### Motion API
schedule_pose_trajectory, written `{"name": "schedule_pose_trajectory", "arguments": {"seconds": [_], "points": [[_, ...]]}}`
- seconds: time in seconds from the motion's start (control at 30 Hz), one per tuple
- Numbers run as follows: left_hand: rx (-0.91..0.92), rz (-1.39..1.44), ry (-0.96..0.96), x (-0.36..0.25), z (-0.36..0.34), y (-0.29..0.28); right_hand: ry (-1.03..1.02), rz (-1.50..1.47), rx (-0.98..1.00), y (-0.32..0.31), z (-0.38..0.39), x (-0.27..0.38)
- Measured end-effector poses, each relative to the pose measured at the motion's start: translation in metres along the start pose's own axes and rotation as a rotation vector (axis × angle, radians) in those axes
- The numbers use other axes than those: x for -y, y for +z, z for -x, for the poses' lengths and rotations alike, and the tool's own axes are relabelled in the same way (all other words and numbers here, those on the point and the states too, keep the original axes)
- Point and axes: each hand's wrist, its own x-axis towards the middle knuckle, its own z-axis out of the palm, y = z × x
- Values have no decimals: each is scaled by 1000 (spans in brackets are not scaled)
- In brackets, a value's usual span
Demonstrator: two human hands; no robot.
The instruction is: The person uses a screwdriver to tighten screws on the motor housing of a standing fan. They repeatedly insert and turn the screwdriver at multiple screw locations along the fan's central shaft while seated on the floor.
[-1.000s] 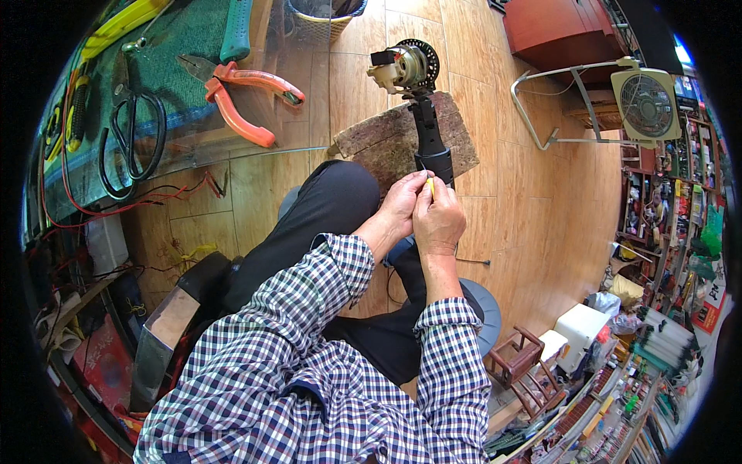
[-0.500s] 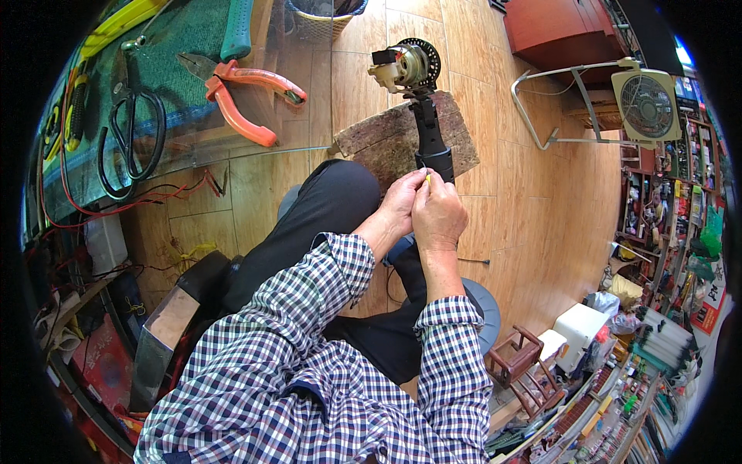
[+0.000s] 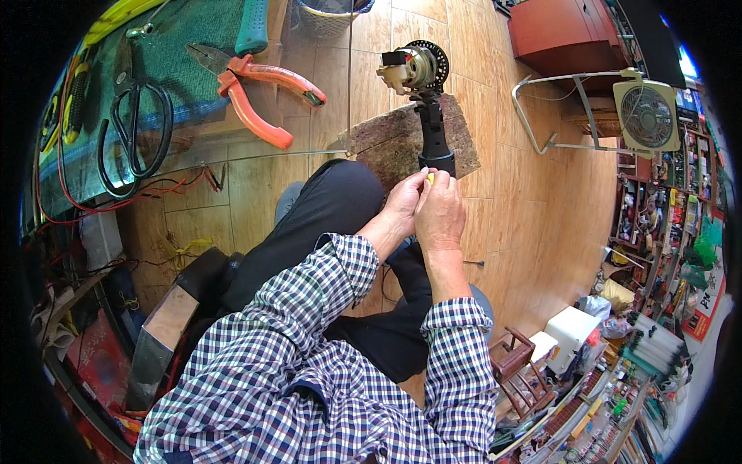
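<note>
right hand (image 3: 442,210) has a narrow grip on a small yellow piece (image 3: 430,178), left hand (image 3: 403,199) touching — can't tell its hold. probably light, stiff; pinch the middle.

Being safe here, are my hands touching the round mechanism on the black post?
Apart: the head view shows black post separating the mechanism from the left hand and right hand.
</note>
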Motion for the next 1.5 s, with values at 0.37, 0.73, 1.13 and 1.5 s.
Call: {"name": "schedule_pose_trajectory", "arguments": {"seconds": [0.37,0.73,1.13,1.5], "points": [[-85,-32,-5,8,6,4,43,119,3,-7,-2,-2],[-243,-41,50,15,2,-8,7,199,65,-14,-2,-2],[-243,-100,52,19,4,-17,89,143,143,-15,-5,6],[-276,-159,66,21,-5,-35,110,206,169,-19,-9,8]]}}
